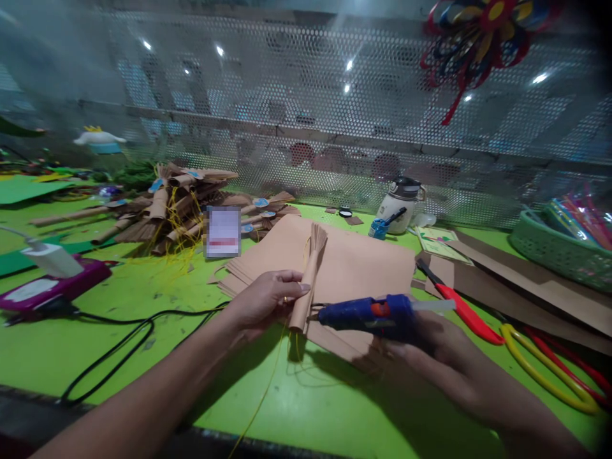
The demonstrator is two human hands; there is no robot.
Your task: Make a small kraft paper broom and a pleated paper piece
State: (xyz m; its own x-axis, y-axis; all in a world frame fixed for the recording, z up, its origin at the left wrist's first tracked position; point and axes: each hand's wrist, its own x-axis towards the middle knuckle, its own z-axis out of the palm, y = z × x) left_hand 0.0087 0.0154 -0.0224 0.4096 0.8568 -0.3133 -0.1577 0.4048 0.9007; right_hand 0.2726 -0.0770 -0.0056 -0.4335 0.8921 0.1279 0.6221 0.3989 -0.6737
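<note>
My left hand (265, 299) grips a rolled brown paper tube (308, 280) with a fringed top, held upright over a stack of brown paper sheets (354, 261). Yellow string (268, 389) hangs from the tube toward the table's front edge. My right hand (430, 350) holds a blue hot glue gun (373, 314) level, its nozzle pointing left and touching the tube's lower part. A glue stick pokes out of the gun's back.
A pile of finished brown paper rolls (172, 204) lies at the back left. Red scissors (459, 306) and yellow and red loops (549, 363) lie to the right, near a green basket (554, 252). A black cable (119, 344) crosses the green table (143, 293); a purple device (52, 287) sits left.
</note>
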